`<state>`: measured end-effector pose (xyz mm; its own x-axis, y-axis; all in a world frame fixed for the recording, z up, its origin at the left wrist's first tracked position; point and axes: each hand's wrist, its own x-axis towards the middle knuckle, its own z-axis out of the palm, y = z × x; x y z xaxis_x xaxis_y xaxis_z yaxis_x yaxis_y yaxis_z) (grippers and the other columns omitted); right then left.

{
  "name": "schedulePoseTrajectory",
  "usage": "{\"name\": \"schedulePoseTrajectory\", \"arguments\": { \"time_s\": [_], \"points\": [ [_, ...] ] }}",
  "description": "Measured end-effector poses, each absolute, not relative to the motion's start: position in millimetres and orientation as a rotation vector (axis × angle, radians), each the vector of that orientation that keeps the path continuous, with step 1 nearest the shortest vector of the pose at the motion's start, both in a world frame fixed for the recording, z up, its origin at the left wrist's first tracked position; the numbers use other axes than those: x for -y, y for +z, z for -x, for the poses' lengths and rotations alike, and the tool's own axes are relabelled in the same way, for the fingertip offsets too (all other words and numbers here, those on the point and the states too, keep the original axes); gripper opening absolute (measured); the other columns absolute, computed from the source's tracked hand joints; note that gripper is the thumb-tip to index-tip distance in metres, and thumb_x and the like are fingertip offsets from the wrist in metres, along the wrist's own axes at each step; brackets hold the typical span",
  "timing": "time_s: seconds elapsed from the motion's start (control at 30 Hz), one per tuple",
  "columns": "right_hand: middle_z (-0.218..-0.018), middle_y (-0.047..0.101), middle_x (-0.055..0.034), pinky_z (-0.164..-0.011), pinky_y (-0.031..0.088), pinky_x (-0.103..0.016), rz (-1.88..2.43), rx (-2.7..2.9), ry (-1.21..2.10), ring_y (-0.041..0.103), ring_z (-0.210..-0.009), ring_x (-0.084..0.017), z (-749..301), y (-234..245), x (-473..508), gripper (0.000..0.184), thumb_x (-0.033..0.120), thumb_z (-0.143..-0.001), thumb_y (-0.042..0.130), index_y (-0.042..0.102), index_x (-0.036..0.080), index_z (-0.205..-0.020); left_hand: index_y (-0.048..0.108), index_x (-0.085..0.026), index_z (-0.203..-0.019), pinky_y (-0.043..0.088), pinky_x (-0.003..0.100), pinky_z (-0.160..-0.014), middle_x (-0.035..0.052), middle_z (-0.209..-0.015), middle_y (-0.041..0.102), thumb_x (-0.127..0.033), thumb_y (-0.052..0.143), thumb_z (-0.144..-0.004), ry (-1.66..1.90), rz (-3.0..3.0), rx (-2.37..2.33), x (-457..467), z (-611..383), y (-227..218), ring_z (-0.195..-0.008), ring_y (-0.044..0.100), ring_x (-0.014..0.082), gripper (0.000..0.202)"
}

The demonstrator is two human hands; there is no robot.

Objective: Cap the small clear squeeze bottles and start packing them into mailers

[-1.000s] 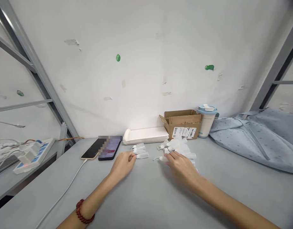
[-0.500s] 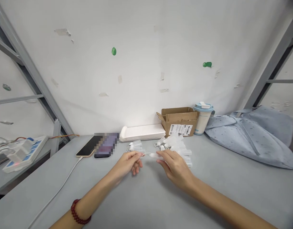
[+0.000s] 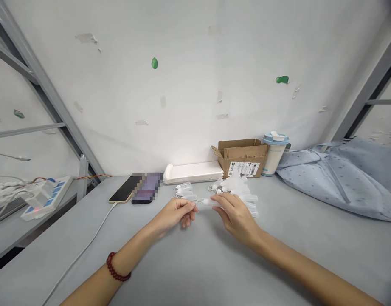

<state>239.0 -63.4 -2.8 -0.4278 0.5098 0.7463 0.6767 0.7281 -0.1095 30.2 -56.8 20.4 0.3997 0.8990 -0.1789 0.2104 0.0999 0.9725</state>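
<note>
Over the grey table, my right hand [image 3: 238, 219] grips a small translucent white plastic tube [image 3: 208, 201], its narrow end pointing left. A thin cord-like piece leaves that end and runs to my left hand [image 3: 179, 211], where thumb and index finger pinch its tip; the exact tip is hidden by the fingers. Behind and beside my right hand lies a pile of similar tubes [image 3: 235, 185], with thin loops at their left ends. A smaller group of tubes [image 3: 184, 188] lies just beyond my left hand.
At the wall stand a stack of white padded envelopes [image 3: 195, 173], an open cardboard box [image 3: 243, 159] and a lidded cup [image 3: 274, 157]. Blue-grey cloth [image 3: 335, 182] lies at right. Two phones [image 3: 127, 190] and a white cable [image 3: 83, 250] are at left, beyond them a power strip [image 3: 52, 204].
The view has shifted slightly, so everything sits a little further right and higher. Both hands keep their hold on the tube and its cord with hardly any movement.
</note>
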Motion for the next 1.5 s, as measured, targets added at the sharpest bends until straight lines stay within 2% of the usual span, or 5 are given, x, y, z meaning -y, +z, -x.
{"name": "schedulePoseTrajectory", "arguments": {
  "time_s": [0.37, 0.8, 1.5],
  "points": [
    [-0.091, 0.064, -0.0089, -0.067, 0.044, -0.032, 0.820, 2.087, -0.268, 0.059, -0.081, -0.019, -235.9, -2.4, 66.7, 0.019, 0.010, -0.087, 0.043, 0.051, 0.017, -0.103, 0.059, -0.011, -0.070, 0.034, 0.022, -0.048, -0.0014, -0.059, 0.050, -0.048, 0.060, -0.074, 0.809, -1.348, -1.077, 55.3, -29.6, 19.6, -0.048, 0.043, 0.0071, 0.037],
    [-0.088, 0.066, -0.0081, -0.064, 0.040, -0.031, 0.784, 2.103, -0.277, 0.060, -0.078, -0.019, -233.3, -6.4, 66.9, 0.016, 0.009, -0.087, 0.044, 0.049, 0.015, -0.101, 0.059, -0.011, -0.072, 0.035, 0.021, -0.051, -0.0005, -0.062, 0.052, -0.036, 0.058, -0.079, 0.774, -1.237, -0.963, 58.4, -28.6, 20.2, -0.049, 0.046, 0.0067, 0.027],
    [-0.086, 0.066, -0.0077, -0.062, 0.038, -0.030, 0.747, 2.094, -0.277, 0.059, -0.074, -0.018, -232.4, -4.8, 68.6, 0.017, 0.009, -0.088, 0.043, 0.050, 0.015, -0.102, 0.058, -0.012, -0.070, 0.034, 0.021, -0.051, -0.0007, -0.062, 0.051, -0.038, 0.057, -0.079, 0.752, -1.247, -0.964, 57.5, -29.5, 20.2, -0.050, 0.045, 0.0067, 0.028]
  ]
}}
